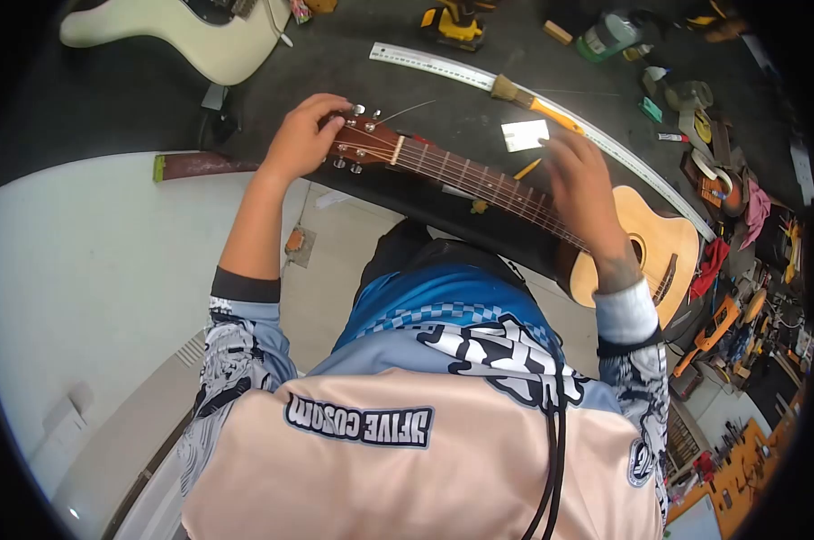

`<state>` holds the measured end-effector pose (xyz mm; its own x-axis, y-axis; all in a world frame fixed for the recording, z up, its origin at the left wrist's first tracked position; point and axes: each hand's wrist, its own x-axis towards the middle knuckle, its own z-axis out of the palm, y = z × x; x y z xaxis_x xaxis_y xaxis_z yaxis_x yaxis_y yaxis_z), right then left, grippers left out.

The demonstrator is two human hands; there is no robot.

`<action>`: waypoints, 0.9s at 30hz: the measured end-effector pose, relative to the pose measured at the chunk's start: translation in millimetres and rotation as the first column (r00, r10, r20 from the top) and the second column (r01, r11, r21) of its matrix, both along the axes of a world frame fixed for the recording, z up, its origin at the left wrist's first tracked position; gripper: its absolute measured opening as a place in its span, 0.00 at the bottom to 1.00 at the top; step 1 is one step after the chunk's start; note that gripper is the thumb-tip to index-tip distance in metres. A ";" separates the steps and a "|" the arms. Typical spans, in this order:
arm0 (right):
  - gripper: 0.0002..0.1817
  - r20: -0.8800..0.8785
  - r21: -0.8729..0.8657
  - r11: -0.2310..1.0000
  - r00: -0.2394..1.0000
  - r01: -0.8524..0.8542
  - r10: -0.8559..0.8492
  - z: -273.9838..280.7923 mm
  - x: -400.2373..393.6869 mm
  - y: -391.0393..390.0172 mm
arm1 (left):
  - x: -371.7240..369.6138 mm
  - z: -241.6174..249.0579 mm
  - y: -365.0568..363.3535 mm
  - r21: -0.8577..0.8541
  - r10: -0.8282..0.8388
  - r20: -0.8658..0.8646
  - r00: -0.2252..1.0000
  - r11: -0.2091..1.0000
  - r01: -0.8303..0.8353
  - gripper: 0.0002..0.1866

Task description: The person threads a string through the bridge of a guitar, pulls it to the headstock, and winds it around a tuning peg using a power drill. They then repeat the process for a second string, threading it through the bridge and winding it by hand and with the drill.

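Observation:
An acoustic guitar (pixel 488 183) lies across the dark workbench, its headstock to the left and pale body (pixel 681 238) to the right. My left hand (pixel 304 135) is closed around the end of the headstock (pixel 366 135), fingers by the tuning pegs (pixel 356 168). A thin loose string end (pixel 409 112) sticks out above the headstock. Over the upper fretboard side, my right hand (pixel 580 171) has its fingers bent and apart, with nothing visible in them. Its fingertips overlap the right edge of a small white card (pixel 524 136) in this view, and its forearm crosses the guitar body.
Beyond the guitar lie a long metal ruler (pixel 434 63), a brush (pixel 537 101) and a yellow pencil-like stick (pixel 527 168). A white guitar body (pixel 177 36) and a yellow power tool (pixel 459 27) sit at the back. Mixed tools crowd the right side.

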<state>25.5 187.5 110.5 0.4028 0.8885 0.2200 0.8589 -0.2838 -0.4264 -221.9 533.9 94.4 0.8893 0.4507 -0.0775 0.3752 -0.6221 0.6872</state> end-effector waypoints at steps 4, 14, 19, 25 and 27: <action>0.22 -0.019 -0.052 0.987 0.988 -0.154 0.154 -33.2 -4.0 102.7 | -6.4 -18.9 -1.3 0.024 -0.096 0.058 0.994 0.995 0.095 0.13; 0.13 0.076 -0.364 0.900 0.955 -0.240 0.285 -66.8 -5.3 160.5 | 2.1 -24.2 17.2 0.015 -0.269 -0.022 0.963 0.963 0.269 0.13; 0.09 0.117 -0.304 0.932 0.963 -0.198 0.242 -55.1 -8.0 149.5 | -2.1 -26.4 19.9 -0.010 -0.277 0.026 0.961 0.961 0.277 0.13; 0.07 0.187 -0.299 0.945 0.963 -0.135 0.196 -41.2 -3.6 134.5 | -7.9 -32.7 23.2 -0.025 -0.193 0.056 0.980 0.981 0.195 0.15; 0.07 0.203 -0.294 0.947 0.959 -0.132 0.197 -32.2 -3.6 127.5 | -6.3 -28.6 20.4 -0.017 -0.199 0.050 0.979 0.980 0.200 0.15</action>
<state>21.9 315.0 78.3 0.2138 0.9765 0.0263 0.9679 -0.2081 -0.1409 -228.2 554.3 65.8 0.9642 0.2621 -0.0407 0.2113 -0.6660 0.7154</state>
